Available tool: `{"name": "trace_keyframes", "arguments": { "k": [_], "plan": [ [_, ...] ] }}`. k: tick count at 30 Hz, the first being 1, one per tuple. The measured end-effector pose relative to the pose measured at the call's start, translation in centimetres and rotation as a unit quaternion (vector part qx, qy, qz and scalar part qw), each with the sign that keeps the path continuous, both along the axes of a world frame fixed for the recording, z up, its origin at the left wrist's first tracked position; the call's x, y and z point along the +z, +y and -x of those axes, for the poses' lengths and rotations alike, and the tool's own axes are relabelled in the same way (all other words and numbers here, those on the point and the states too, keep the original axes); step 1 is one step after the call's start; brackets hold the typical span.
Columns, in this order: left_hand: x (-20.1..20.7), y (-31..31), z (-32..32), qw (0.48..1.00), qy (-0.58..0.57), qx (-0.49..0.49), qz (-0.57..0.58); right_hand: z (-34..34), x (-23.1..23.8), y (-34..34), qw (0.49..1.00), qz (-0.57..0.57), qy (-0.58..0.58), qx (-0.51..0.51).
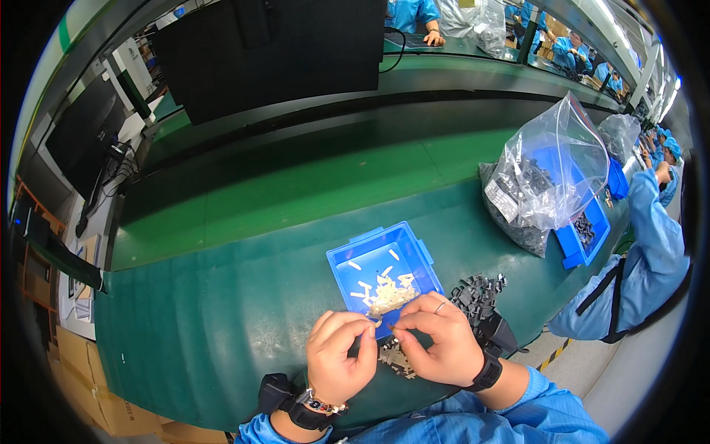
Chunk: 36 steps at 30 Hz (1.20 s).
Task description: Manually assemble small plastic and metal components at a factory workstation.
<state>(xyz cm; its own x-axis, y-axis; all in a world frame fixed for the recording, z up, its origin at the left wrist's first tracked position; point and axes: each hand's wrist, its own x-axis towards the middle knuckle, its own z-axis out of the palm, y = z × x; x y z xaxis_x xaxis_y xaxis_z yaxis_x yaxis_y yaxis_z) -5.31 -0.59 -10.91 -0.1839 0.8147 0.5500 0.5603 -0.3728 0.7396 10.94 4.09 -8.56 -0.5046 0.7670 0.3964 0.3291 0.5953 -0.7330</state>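
My left hand [342, 354] is closed in a pinch on a small cream-coloured piece [376, 320] at its fingertips. Close beside it, my right hand [442, 342] pinches thumb against forefinger; what lies between them is too small to name. Both hands hover over the near edge of a blue plastic tray [351, 259]. In that tray lies a heap of small cream-coloured strips [392, 294], with several scattered apart. A pile of small black parts [477, 296] sits on the mat right of the tray. Partly hidden under my hands is a pile of small tan and dark pieces [397, 360].
A large clear plastic bag [532, 192] full of dark parts stands at the right. Behind it is another blue tray [573, 248] of dark parts. A co-worker in blue [640, 259] sits at the far right. A black panel [274, 59] rises beyond the green bench [207, 296].
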Motion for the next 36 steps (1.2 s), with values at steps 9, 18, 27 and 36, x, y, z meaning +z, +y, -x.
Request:
{"name": "trace_keyframes", "arguments": {
  "k": [9,18,27,36],
  "plan": [
    [-0.2,0.2,0.0,0.999,0.024,0.023,0.011,-0.8,-0.3,0.2,1.0,-0.001,-0.005,-0.019],
    [1.0,-2.7,0.3,0.938,-0.222,-0.106,0.244,-2.6,1.1,0.8,0.947,-0.301,-0.077,0.085],
    [1.3,-2.5,1.8,0.799,-0.399,-0.274,0.357,-3.1,1.0,0.9,0.909,-0.393,-0.056,0.126],
    [1.1,-2.6,1.1,0.838,-0.4,-0.225,0.295,-3.0,0.6,0.5,0.96,-0.263,-0.032,0.088]
  ]
}}
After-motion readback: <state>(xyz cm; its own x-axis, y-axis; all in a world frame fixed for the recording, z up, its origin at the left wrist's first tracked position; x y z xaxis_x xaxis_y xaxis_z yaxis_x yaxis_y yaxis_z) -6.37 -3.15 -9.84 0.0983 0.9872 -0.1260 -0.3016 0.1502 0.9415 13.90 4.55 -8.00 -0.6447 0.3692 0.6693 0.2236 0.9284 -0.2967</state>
